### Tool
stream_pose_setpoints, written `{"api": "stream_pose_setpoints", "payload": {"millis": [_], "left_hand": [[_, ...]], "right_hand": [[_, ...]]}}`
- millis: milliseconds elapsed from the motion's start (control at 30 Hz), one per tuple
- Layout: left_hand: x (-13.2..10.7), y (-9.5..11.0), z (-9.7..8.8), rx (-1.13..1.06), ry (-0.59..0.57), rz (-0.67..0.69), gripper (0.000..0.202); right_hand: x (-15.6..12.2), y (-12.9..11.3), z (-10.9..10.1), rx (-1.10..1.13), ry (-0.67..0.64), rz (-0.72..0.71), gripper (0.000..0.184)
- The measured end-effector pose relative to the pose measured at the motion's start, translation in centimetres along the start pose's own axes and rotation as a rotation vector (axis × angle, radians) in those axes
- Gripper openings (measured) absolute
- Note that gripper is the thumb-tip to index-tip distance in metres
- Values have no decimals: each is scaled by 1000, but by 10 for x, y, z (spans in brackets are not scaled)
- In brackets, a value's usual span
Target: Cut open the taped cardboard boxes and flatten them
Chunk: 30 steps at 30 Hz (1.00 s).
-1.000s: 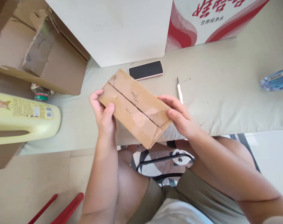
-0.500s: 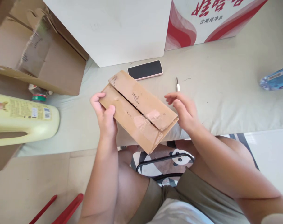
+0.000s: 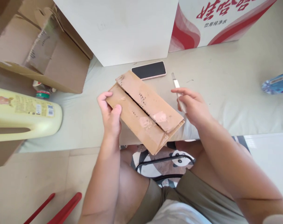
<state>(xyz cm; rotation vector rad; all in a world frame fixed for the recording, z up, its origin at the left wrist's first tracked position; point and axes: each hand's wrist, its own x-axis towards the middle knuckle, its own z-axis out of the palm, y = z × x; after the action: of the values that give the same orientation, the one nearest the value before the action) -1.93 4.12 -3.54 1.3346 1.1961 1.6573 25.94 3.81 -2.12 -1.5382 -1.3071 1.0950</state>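
Observation:
A flat brown cardboard box (image 3: 144,113), taped along its top seam, is held slanted over the edge of the pale green mat (image 3: 225,102). My left hand (image 3: 111,113) grips its left end, thumb on top. My right hand (image 3: 193,104) is off the box and closed around the white handle of a small utility knife (image 3: 176,84). The blade end sticks out past my fingers toward the far side. A black phone in a pink case (image 3: 149,70) lies just behind the box.
A large white box (image 3: 122,28) and a red-and-white carton (image 3: 208,21) stand at the back. An open cardboard box (image 3: 45,53) and a yellow jug (image 3: 22,113) are at the left, and a blue water bottle (image 3: 276,82) at the right edge. My knees are below.
My right hand let go of the box's right end, moved right and closed on the knife, which has shifted. My left hand keeps hold of the box.

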Motion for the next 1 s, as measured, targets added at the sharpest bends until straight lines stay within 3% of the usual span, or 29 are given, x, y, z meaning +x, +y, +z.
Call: {"api": "stream_pose_setpoints", "payload": {"millis": [100, 167, 267, 367, 500, 600, 800, 1000], "left_hand": [[-1, -1, 0, 16, -3, 4, 64], [-1, -1, 1, 22, 2, 6, 64], [-1, 0, 3, 19, 5, 1, 66], [-1, 1, 4, 16, 14, -1, 66], [-1, -1, 3, 22, 6, -7, 69], [-1, -2, 4, 26, 8, -3, 69], [-1, 0, 6, 38, 24, 1, 67], [-1, 0, 6, 33, 20, 9, 67]], "right_hand": [[-8, -15, 1, 528, -117, -209, 34], [-16, -28, 1, 606, -126, -308, 34], [-34, -45, 1, 488, -45, -406, 30], [-53, -55, 2, 385, -45, -526, 16], [-69, -64, -3, 338, -92, -680, 27], [-74, -67, -9, 204, -97, -695, 31], [-74, -69, -4, -27, -72, -897, 25], [-72, -68, -3, -200, -140, -914, 21]]}}
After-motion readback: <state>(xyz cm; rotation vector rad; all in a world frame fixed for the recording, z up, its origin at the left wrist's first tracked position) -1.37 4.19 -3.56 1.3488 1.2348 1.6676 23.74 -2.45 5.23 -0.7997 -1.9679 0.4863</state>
